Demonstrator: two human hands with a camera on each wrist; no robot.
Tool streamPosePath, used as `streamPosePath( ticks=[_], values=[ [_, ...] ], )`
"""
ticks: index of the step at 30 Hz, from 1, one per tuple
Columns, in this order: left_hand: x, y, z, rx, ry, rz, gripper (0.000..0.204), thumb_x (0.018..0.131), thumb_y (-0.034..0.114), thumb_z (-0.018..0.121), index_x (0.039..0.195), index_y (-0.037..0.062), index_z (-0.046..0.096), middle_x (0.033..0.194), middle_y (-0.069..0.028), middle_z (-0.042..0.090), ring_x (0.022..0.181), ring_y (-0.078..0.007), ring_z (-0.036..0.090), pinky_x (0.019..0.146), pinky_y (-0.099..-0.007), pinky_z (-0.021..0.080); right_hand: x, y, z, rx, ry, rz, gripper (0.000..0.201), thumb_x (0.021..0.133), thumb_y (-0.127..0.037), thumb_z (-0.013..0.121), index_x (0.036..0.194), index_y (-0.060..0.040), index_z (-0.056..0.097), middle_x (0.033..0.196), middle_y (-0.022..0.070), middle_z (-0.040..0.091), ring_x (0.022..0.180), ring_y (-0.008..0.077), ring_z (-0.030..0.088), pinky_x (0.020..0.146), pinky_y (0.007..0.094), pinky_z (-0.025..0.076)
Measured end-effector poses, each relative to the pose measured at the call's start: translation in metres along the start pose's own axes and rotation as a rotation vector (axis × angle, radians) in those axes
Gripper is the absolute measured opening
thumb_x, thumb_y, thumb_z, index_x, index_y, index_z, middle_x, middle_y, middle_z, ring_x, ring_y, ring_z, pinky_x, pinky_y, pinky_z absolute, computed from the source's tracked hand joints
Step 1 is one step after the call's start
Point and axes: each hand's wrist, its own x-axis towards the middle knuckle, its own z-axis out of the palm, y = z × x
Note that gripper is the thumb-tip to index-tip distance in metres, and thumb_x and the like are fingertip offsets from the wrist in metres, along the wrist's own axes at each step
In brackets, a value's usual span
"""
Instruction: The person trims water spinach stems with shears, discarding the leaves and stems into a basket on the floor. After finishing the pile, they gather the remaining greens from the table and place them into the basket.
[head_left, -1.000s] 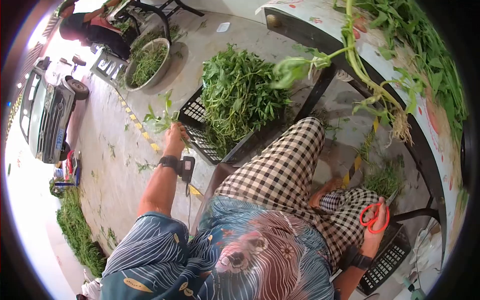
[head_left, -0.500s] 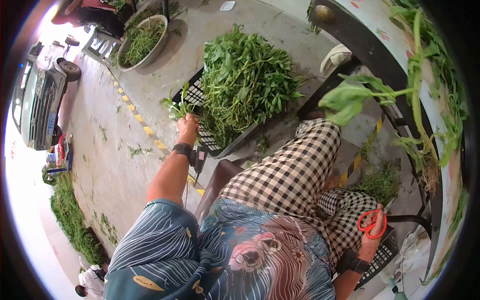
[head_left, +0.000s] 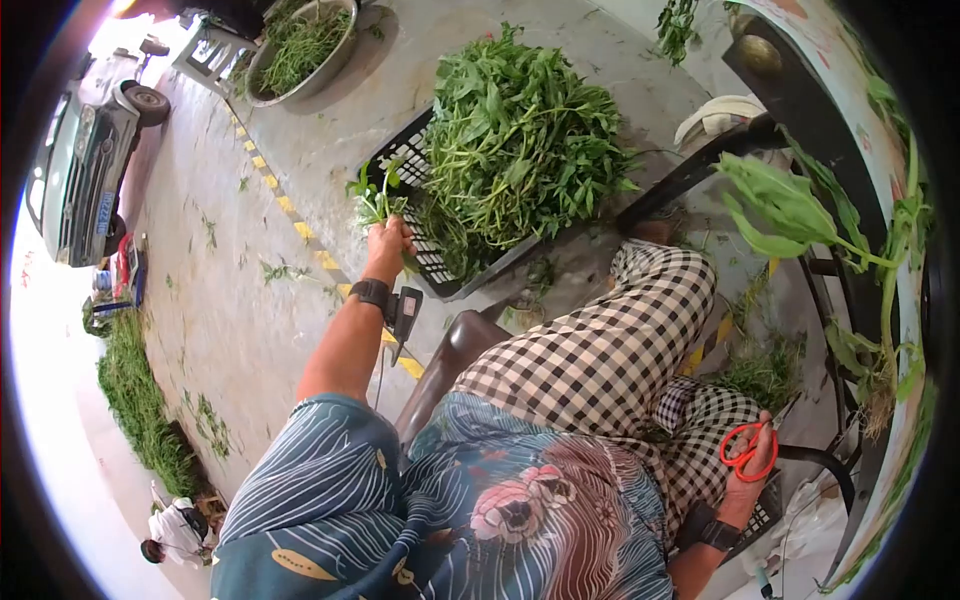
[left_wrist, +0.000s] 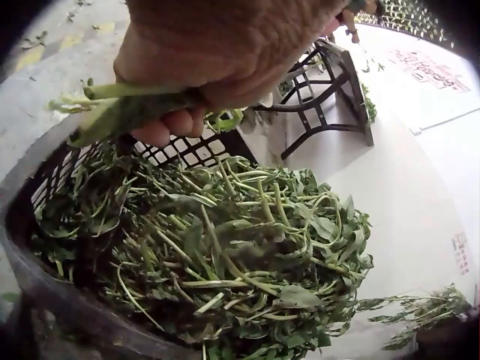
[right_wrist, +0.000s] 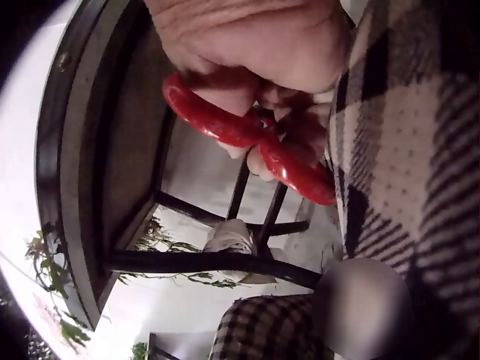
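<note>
My left hand pinches a small bunch of leafy greens at the near-left side of a black plastic crate. In the left wrist view, cut stem ends of that bunch stick out from the fingers, over the crate's rim. A tall heap of greens fills most of the crate and rises above its walls. Down by the checked trouser leg, my right hand holds red-handled scissors. Fingers go through the handle loops, and the blades are mostly hidden.
At the right stands a table with rooted plants hanging over its edge, one a leafy stem. A round tub of greens sits on the floor beyond the crate. Cut leaves lie by the feet. A vehicle is at the far left.
The head view has turned, shifting the table to the right. My left hand has moved in closer to the crate's wall with its bunch. My right hand keeps the scissors by the leg.
</note>
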Motion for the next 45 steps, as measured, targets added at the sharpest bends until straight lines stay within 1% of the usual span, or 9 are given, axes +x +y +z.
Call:
streamPosePath(
  ticks=[6, 12, 14, 18, 23, 30, 37, 40, 45],
  values=[
    [-0.004, 0.014, -0.009, -0.083, 0.005, -0.044, 0.017, 0.089, 0.019, 0.049, 0.088, 0.0021, 0.050, 0.065, -0.0067, 0.051, 0.046, -0.0151, 0.046, 0.038, -0.0316, 0.043, 0.009, 0.001, 0.000, -0.020, -0.039, 0.029, 0.044, 0.090, -0.035, 0.054, 0.123, -0.0060, 0.048, 0.070, -0.0019, 0.050, 0.051, 0.0034, 0.041, 0.042, 0.0195, 0.035],
    [0.000, 0.005, -0.027, -0.001, 0.077, 0.087, 0.019, 0.090, 0.022, 0.051, 0.096, 0.0042, 0.050, 0.081, -0.0089, 0.056, 0.057, -0.0140, 0.052, 0.045, -0.0277, 0.046, 0.008, -0.010, 0.016, 0.007, -0.026, 0.050, 0.044, 0.090, -0.035, 0.055, 0.123, -0.0072, 0.048, 0.070, -0.0028, 0.051, 0.052, 0.0031, 0.042, 0.041, 0.0189, 0.035],
    [-0.001, -0.006, -0.026, -0.094, 0.144, 0.065, 0.020, 0.089, 0.019, 0.048, 0.092, -0.0009, 0.049, 0.081, -0.0118, 0.060, 0.055, -0.0162, 0.055, 0.044, -0.0302, 0.048, 0.013, -0.011, 0.016, -0.019, -0.023, 0.059, 0.043, 0.089, -0.035, 0.055, 0.122, -0.0072, 0.049, 0.071, -0.0033, 0.052, 0.053, 0.0026, 0.043, 0.042, 0.0181, 0.035],
    [-0.005, -0.032, -0.024, -0.144, 0.152, 0.006, 0.023, 0.087, 0.018, 0.047, 0.097, -0.0029, 0.050, 0.085, -0.0132, 0.058, 0.063, -0.0211, 0.058, 0.045, -0.0316, 0.049, 0.015, -0.021, 0.030, -0.115, -0.087, 0.039, 0.038, 0.089, -0.034, 0.056, 0.117, -0.0084, 0.052, 0.072, -0.0034, 0.055, 0.052, 0.0018, 0.045, 0.041, 0.0170, 0.037],
    [-0.011, -0.066, -0.018, -0.208, 0.107, -0.117, 0.023, 0.086, 0.019, 0.048, 0.098, -0.0002, 0.050, 0.088, -0.0111, 0.057, 0.067, -0.0201, 0.057, 0.051, -0.0318, 0.049, 0.016, -0.030, 0.053, -0.171, -0.067, 0.044, 0.041, 0.088, -0.035, 0.058, 0.118, -0.0076, 0.052, 0.070, -0.0003, 0.056, 0.051, 0.0045, 0.047, 0.039, 0.0202, 0.039],
    [-0.037, -0.066, -0.019, -0.287, 0.141, -0.144, 0.022, 0.089, 0.019, 0.047, 0.102, 0.0008, 0.050, 0.089, -0.0109, 0.060, 0.072, -0.0199, 0.060, 0.052, -0.0306, 0.049, 0.017, -0.040, 0.079, -0.249, -0.068, 0.048, 0.044, 0.087, -0.037, 0.058, 0.120, -0.0073, 0.051, 0.071, -0.0005, 0.054, 0.052, 0.0059, 0.046, 0.041, 0.0218, 0.038],
    [-0.058, -0.060, -0.028, -0.470, 0.152, -0.206, 0.017, 0.089, 0.017, 0.046, 0.098, 0.0028, 0.048, 0.084, -0.0093, 0.059, 0.063, -0.0196, 0.059, 0.048, -0.0302, 0.049, 0.021, -0.045, 0.100, -0.123, -0.173, 0.067, 0.038, 0.088, -0.032, 0.058, 0.118, -0.0088, 0.052, 0.078, -0.0017, 0.056, 0.058, 0.0035, 0.048, 0.047, 0.0169, 0.040],
    [-0.063, -0.054, -0.029, -0.415, 0.166, -0.150, 0.016, 0.088, 0.017, 0.046, 0.096, 0.0032, 0.047, 0.083, -0.0092, 0.058, 0.060, -0.0183, 0.058, 0.047, -0.0295, 0.048, 0.031, -0.044, 0.104, -0.087, -0.240, 0.053, 0.039, 0.089, -0.032, 0.056, 0.120, -0.0083, 0.050, 0.077, -0.0022, 0.055, 0.059, 0.0045, 0.047, 0.046, 0.0197, 0.039],
    [-0.059, -0.044, -0.017, -0.332, 0.150, -0.011, 0.019, 0.089, 0.021, 0.048, 0.095, 0.0027, 0.046, 0.082, -0.0102, 0.060, 0.055, -0.0150, 0.055, 0.044, -0.0281, 0.046, 0.036, -0.043, 0.110, -0.124, -0.214, 0.059, 0.044, 0.087, -0.034, 0.060, 0.121, -0.0081, 0.049, 0.079, -0.0023, 0.055, 0.060, 0.0048, 0.047, 0.048, 0.0192, 0.039]
  ],
)
